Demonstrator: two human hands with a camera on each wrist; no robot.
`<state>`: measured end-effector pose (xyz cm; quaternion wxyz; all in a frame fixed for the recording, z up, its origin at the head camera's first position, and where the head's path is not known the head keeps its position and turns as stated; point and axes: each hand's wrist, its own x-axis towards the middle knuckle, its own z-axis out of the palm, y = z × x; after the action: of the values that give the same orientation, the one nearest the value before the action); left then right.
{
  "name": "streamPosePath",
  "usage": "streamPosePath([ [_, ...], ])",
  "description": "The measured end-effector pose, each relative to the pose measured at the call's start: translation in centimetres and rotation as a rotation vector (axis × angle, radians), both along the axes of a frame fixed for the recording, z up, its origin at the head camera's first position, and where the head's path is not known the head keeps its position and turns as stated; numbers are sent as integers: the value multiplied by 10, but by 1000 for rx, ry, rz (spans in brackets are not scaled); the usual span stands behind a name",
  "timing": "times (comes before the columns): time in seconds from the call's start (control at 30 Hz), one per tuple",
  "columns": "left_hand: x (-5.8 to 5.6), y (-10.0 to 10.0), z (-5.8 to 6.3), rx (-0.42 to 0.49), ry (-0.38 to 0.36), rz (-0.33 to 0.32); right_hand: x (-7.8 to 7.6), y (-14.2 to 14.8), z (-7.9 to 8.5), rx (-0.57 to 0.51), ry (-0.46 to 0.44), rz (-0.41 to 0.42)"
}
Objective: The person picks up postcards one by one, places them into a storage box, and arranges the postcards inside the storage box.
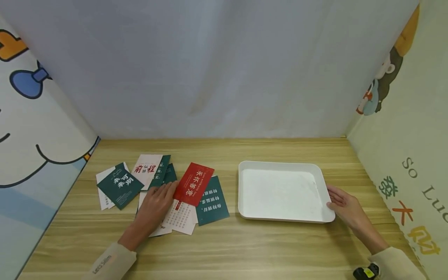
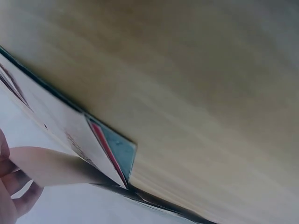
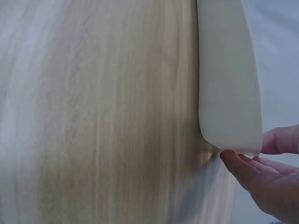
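Note:
My left hand (image 1: 155, 204) is over the spread of printed cards on the left, its fingertips at the left edge of a red card (image 1: 194, 184). In the left wrist view, its fingers pinch the end of a pale card face (image 2: 58, 163) that tilts up from the others. Under and around it lie white cards (image 1: 183, 217) and a teal card (image 1: 212, 204) with white lettering. A shallow white tray (image 1: 285, 220) stands flat on the right. My right hand (image 1: 350, 208) grips its right end, thumb on the rim and fingers against the outer wall (image 3: 229, 93).
Further left, a dark green card (image 1: 120, 186) overlaps a white one. Behind my left hand, a white card with red lettering (image 1: 146, 165) lies over green cards. The wooden table (image 1: 231, 249) meets a grey back wall (image 1: 224, 77) and printed side panels (image 1: 395, 155).

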<state>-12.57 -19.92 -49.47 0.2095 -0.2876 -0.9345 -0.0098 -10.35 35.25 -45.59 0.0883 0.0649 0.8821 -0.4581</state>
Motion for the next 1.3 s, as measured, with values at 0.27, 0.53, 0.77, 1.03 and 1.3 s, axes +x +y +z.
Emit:
streamPosePath([
  [0.27, 2, -5, -1, 85, 50, -58, 0, -1, -2, 16, 24, 9],
  [0.53, 1, -5, 4, 138, 179, -153, 1, 0, -4, 49, 62, 22],
  [0.77, -2, -1, 16, 185, 287, -195, 1, 1, -5, 28, 61, 11],
  [1.03, 0, 12, 34, 217, 289, -239, 1, 1, -7, -13, 98, 14],
  [1.3, 0, 39, 53, 262, 318, -321, 2, 0, -7, 11, 97, 14],
])
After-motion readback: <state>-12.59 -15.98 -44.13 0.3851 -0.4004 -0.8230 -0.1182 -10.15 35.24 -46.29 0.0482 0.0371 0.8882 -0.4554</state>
